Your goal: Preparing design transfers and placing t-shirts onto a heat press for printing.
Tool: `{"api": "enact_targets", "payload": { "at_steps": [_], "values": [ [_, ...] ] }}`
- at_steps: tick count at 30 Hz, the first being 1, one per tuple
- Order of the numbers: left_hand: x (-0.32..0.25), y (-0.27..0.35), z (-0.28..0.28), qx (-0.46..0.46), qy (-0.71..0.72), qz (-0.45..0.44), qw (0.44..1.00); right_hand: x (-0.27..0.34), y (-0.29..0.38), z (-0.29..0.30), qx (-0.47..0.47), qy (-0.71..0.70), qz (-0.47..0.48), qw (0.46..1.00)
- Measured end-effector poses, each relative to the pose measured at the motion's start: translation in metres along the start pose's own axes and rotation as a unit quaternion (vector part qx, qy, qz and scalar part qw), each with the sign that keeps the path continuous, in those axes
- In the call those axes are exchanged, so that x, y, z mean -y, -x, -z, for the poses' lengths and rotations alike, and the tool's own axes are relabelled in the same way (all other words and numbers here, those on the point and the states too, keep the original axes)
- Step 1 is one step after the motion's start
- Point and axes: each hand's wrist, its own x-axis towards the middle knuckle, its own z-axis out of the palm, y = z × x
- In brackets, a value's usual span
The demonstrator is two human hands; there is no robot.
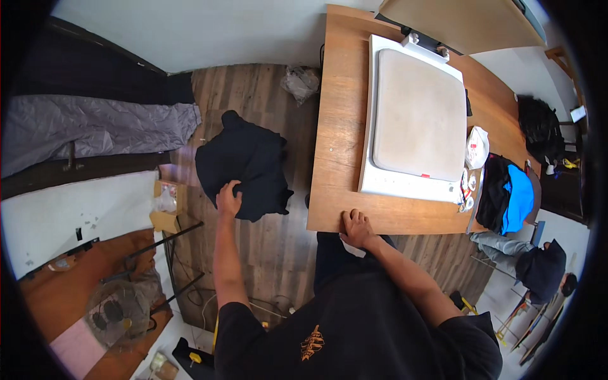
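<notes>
My left hand [230, 198] reaches over the lower part of a dark cloth or garment [247, 166], above the wood-look floor; the fingers are spread and curved, and whether they touch the cloth is hard to tell. My right hand [357, 229] rests at the near edge of a wooden table [342, 104], fingers bent over the tabletop, with something white partly showing under the wrist. On the table lies a white board [403, 190] bearing a pale padded pressing surface [420, 114], the lower plate of what looks like a heat press. Its raised upper part [465, 23] stands at the far end.
Black and blue folded clothing [520, 199], a white plastic bag [476, 147] and small rolls lie at the table's right. Another person [541, 270] is at far right. Grey cloth [95, 126], a cardboard box [166, 221] and a fan [116, 316] are at left; cables cross the floor.
</notes>
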Motion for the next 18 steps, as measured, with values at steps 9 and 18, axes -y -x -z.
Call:
{"api": "enact_targets", "payload": {
  "at_steps": [9, 18],
  "values": [
    [-0.004, 0.038, 0.133, -0.285, 0.084, 0.144, 0.944, -0.005, -0.031, -0.014, 0.037, -0.005, -0.020, 0.999],
    [-0.090, 0.269, 0.244, -0.257, 0.489, 0.086, 0.829, 0.009, -0.060, 0.004, 0.078, -0.050, -0.007, 0.996]
  ]
}}
